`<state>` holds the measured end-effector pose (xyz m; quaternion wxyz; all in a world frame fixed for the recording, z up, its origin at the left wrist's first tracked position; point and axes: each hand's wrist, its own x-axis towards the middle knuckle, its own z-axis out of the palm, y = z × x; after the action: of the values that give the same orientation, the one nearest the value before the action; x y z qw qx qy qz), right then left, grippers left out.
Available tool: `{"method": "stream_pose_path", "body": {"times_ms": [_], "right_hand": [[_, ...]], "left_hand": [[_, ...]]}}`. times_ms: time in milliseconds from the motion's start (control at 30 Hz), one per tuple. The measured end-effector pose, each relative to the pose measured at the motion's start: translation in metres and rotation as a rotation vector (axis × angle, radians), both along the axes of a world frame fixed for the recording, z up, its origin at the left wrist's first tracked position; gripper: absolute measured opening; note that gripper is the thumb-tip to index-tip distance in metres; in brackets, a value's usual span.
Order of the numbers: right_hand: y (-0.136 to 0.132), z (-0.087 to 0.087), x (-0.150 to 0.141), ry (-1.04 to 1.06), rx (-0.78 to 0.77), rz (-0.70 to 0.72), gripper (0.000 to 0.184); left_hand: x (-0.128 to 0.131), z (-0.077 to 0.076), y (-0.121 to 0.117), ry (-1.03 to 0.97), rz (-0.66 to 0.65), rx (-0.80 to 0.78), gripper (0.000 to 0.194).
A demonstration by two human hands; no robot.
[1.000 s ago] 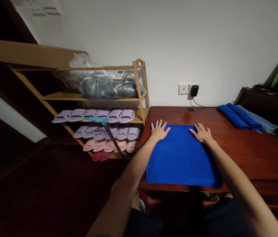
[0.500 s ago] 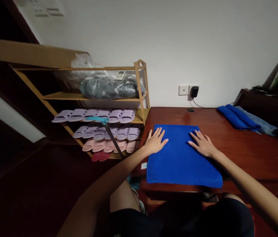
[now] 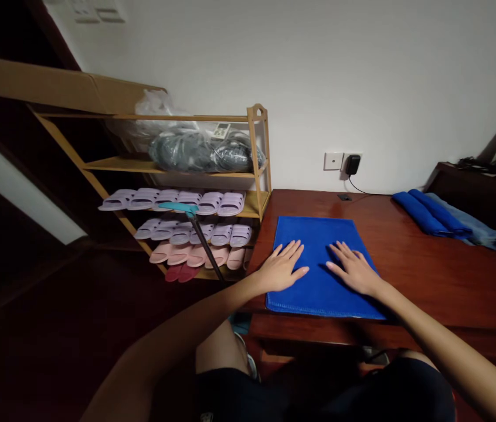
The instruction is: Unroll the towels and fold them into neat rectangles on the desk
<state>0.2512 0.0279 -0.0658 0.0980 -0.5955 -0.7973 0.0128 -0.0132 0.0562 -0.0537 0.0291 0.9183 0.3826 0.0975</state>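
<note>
A blue towel [image 3: 313, 234] lies spread flat on the dark red wooden table [image 3: 441, 275], its near edge close to the table's front. My left hand [image 3: 282, 268] rests palm down on the towel's left side, fingers stretched out. On the right side of the cloth, my right hand [image 3: 353, 269] lies with its fingers spread and the thumb pointing inward. Neither hand grips anything. Bare blue cloth shows between the two hands and beyond the fingertips.
Rolled blue towels [image 3: 430, 212] and a grey-blue one [image 3: 470, 221] lie at the table's back right. A black plug adapter [image 3: 352, 164] sits in the wall socket. To the left stands a wooden shoe rack [image 3: 257, 146] with several slippers [image 3: 230, 203] and a teal-headed pole [image 3: 206, 246] before it.
Both hands have slid toward me over the towel and slightly closer together. The towel's near edge now sits farther back, and the white tag at its left no longer shows. The view has shifted slightly.
</note>
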Motion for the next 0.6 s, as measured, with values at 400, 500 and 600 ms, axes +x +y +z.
{"method": "stream_pose_path", "body": {"times_ms": [400, 500, 600], "right_hand": [[-0.037, 0.000, -0.033, -0.187, 0.072, -0.252, 0.085], [-0.034, -0.006, -0.035, -0.227, 0.077, -0.241, 0.090], [-0.014, -0.002, -0.036, -0.183, 0.046, -0.237, 0.088]], "left_hand": [[0.001, 0.007, -0.022, 0.038, -0.105, 0.028, 0.064], [-0.003, 0.001, -0.014, 0.049, -0.104, 0.002, 0.063], [-0.002, 0.002, 0.006, 0.084, -0.065, 0.002, 0.062]]}}
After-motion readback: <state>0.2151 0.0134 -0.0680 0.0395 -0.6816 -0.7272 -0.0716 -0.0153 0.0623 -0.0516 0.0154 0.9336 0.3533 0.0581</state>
